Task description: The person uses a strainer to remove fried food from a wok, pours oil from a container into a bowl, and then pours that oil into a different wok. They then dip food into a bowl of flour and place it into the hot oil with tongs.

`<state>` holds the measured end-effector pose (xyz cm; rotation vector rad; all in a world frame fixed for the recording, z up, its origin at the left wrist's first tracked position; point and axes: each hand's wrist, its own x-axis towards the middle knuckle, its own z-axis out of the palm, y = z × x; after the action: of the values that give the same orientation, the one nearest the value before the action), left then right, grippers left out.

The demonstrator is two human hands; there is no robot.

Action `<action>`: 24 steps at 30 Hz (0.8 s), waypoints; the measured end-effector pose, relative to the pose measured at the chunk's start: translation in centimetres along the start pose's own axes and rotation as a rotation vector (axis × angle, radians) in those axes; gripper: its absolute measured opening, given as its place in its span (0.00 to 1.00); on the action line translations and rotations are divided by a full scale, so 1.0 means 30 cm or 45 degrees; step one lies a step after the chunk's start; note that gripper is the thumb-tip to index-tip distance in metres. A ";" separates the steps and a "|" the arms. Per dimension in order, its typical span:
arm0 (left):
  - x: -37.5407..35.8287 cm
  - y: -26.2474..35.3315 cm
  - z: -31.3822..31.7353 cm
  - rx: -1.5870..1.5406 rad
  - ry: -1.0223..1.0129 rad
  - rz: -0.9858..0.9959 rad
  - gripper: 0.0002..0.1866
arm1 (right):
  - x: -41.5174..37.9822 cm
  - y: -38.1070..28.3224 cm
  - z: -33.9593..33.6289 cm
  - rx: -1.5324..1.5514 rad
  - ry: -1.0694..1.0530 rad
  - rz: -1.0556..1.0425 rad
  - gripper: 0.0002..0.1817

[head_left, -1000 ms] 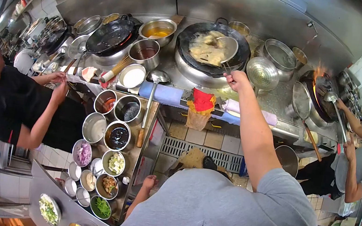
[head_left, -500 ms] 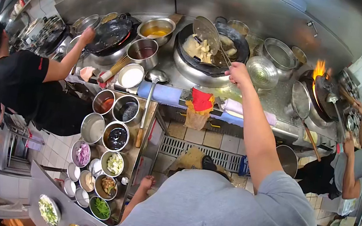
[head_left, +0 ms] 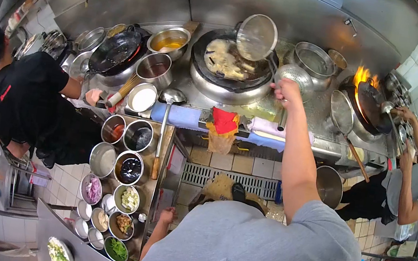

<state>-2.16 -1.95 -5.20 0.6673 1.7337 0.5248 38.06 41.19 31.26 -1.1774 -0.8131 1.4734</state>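
My right hand (head_left: 287, 92) grips the handle of a round wire-mesh strainer (head_left: 257, 37). The strainer is tilted up above the far right part of a black wok (head_left: 198, 52). Pale pieces of food with dark purple bits (head_left: 225, 59) foam in the oil below. Behind my right hand, a perforated ladle (head_left: 294, 79) rests on the stove top, its handle partly hidden. Down beside the edge of the side counter (head_left: 151, 190), my left hand (head_left: 168, 215) hangs with curled fingers and no visible object in it.
Several metal pots of sauces, vegetables and herbs (head_left: 117, 249) stand on the side counter, with a long ladle (head_left: 164, 123). On the left a co-worker (head_left: 34, 97) stands near another wok (head_left: 114, 53). To the right, flames (head_left: 365, 78) rise by another person's wok (head_left: 371, 109).
The strainer has moved right and up, away from over the food, with my right hand shifting right. The food now lies spread in the oil. The left co-worker's arm has lowered from the wok.
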 end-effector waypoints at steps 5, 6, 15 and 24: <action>-0.090 0.036 0.013 -0.030 0.078 -0.103 0.11 | 0.060 -0.040 -0.103 -0.321 0.198 -0.167 0.17; -0.101 0.047 0.015 0.016 0.061 -0.114 0.11 | 0.090 -0.042 -0.118 -0.320 0.189 -0.169 0.17; -0.094 0.090 0.057 0.018 -0.024 -0.005 0.14 | 0.327 0.061 -0.085 -0.577 0.222 -0.056 0.10; -0.064 0.145 0.174 -0.479 0.070 0.158 0.17 | 0.344 0.142 -0.040 0.134 -0.103 0.544 0.02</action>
<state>3.97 -0.01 -2.30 0.4954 1.5914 0.9361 38.09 50.07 24.40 -1.2687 -0.5477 1.8978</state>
